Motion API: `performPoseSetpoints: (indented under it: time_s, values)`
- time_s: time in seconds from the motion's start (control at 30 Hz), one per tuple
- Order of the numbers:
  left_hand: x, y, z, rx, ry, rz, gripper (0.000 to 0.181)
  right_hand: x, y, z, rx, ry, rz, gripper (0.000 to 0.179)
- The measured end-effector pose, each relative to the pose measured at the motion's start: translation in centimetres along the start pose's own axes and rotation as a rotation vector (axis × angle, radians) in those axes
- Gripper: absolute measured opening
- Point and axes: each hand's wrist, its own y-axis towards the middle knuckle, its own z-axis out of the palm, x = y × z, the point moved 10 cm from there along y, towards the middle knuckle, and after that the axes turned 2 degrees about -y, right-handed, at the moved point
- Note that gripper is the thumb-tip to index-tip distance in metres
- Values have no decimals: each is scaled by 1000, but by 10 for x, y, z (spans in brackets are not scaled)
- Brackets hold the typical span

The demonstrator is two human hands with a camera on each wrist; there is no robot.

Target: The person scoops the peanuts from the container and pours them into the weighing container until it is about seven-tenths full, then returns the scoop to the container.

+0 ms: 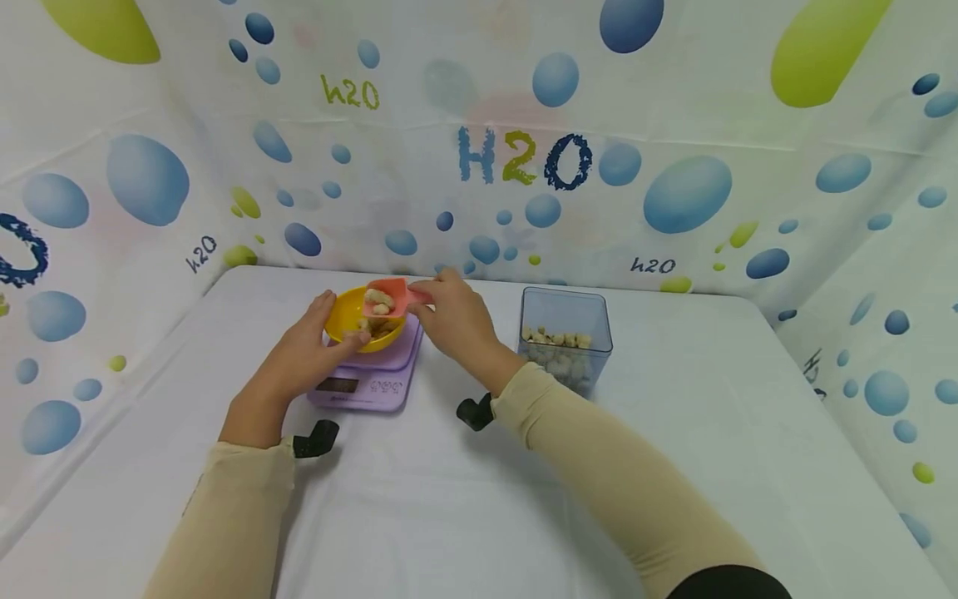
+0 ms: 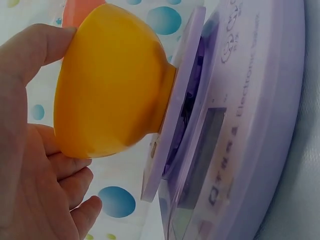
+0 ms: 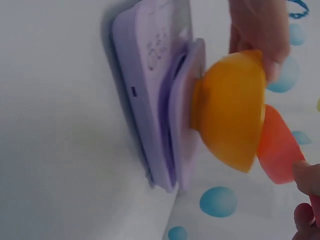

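A yellow bowl stands on the plate of a purple electronic kitchen scale. My left hand holds the bowl between thumb and fingers at its rim, as the left wrist view also shows. Over the bowl's right part, my right hand pinches the handle of a coral-red scoop. Several pale, lumpy food pieces lie in the scoop; their kind is unclear. More tan pieces are inside the bowl. From the right wrist view, the scoop is at the bowl's rim.
To the right stands a clear grey square container, partly filled with similar pale pieces. A white cloth covers the table, and a patterned curtain hangs behind it. Black wrist mounts protrude from both sleeves.
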Motion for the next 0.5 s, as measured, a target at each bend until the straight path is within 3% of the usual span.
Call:
performPoseSetpoints:
  time_s: [0.2,0.5]
  values:
    - [3,1,1,1,-20,-5,103,16,0,10,-54,-149,-120,35]
    - [2,0,2,9,-39,-8,103,37,-7,5,-136,-379,-307,34]
